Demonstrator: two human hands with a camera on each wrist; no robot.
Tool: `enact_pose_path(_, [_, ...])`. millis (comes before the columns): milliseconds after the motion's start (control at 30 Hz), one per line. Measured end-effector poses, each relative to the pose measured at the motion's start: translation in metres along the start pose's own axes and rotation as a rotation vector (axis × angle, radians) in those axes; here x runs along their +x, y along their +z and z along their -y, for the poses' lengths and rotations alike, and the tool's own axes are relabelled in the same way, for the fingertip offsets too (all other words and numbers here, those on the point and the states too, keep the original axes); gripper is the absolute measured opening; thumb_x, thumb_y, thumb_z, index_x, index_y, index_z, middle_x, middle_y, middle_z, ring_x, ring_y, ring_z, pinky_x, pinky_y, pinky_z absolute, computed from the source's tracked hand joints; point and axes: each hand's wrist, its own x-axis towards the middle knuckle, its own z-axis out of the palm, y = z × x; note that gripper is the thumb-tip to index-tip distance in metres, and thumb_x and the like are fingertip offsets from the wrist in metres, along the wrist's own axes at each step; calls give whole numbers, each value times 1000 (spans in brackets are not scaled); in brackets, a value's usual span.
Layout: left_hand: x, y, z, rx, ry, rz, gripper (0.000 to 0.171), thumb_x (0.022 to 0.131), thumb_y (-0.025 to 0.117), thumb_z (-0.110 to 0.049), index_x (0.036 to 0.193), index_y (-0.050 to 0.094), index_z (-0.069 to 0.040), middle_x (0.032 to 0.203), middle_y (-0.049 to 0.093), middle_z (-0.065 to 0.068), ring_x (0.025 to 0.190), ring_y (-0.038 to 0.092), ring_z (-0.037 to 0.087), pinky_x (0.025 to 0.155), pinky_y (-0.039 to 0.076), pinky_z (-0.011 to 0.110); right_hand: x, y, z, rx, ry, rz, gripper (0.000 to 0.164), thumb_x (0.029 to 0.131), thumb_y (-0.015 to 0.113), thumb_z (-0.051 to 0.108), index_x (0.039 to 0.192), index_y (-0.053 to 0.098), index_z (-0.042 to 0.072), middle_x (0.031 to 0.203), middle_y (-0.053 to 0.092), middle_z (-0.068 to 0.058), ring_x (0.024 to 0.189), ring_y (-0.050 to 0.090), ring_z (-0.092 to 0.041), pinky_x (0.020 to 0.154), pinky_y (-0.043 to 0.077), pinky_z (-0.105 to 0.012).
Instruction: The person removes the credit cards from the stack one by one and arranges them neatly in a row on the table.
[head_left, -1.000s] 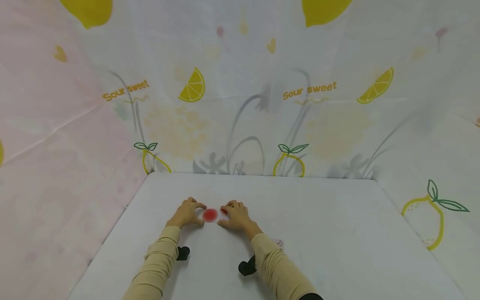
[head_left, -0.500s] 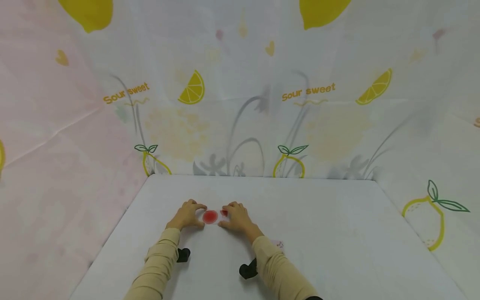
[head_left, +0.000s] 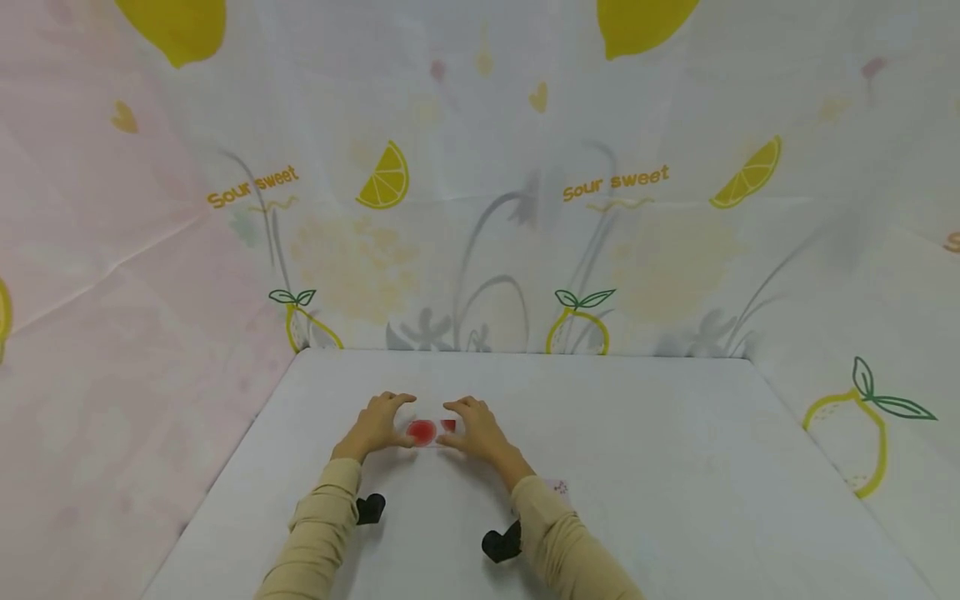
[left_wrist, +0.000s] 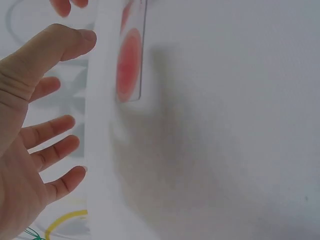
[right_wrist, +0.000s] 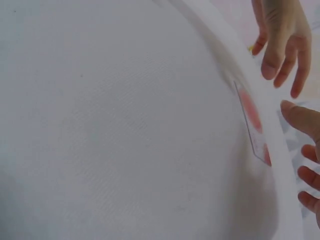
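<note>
A flat rectangular card [head_left: 423,432] lies on the white table, printed with a red disc and a smaller red shape at its right end. It also shows in the left wrist view as a card [left_wrist: 130,65] with a dark edge. My left hand [head_left: 372,427] is at the card's left end, thumb and fingers spread apart. At the right end my right hand [head_left: 480,431] has its fingers parted too, the thumb overlapping the card's near side in the head view. Both wrist views show the hands raised off the card, with nothing between the fingers.
Another card [head_left: 558,488], pale with small pink marks, lies partly hidden by the right sleeve. Black camera mounts [head_left: 371,508] stick out inward from the wrists. A lemon-printed cloth [head_left: 487,250] rises behind and beside the table [head_left: 637,433].
Both hands have let go of the card and lifted, fingers spreading. More of the red shape at its right end now shows. The card has stayed nearly in place.
</note>
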Motion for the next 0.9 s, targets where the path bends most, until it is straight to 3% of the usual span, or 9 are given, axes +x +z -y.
enact_pose_path(400, [-7, -23, -26, -35, 39, -26, 66, 61, 80, -26, 118, 53, -5, 106, 53, 19, 96, 49, 36, 77, 40, 53, -4, -31, 9, 152, -44, -34, 51, 75, 71, 26, 115, 55, 0, 101, 57, -17, 89, 55, -30, 75, 45, -35])
enact_pose_path(733, [-12, -29, -43, -70, 81, -87, 64, 63, 79, -25, 118, 54, -6, 110, 52, 16, 100, 47, 35, 82, 39, 50, -16, -46, 1, 208, -35, -77, 52, 74, 71, 28, 115, 56, 1, 101, 58, -13, 90, 54, -31, 76, 45, -42])
enact_pose_path(900, [-18, -28, -52, -89, 112, -136, 62, 62, 79, -22, 117, 55, -6, 109, 53, 16, 100, 47, 35, 84, 38, 50, -25, -57, 2, 198, -52, -112, 51, 74, 71, 28, 116, 56, 2, 102, 58, -10, 89, 55, -25, 76, 46, -36])
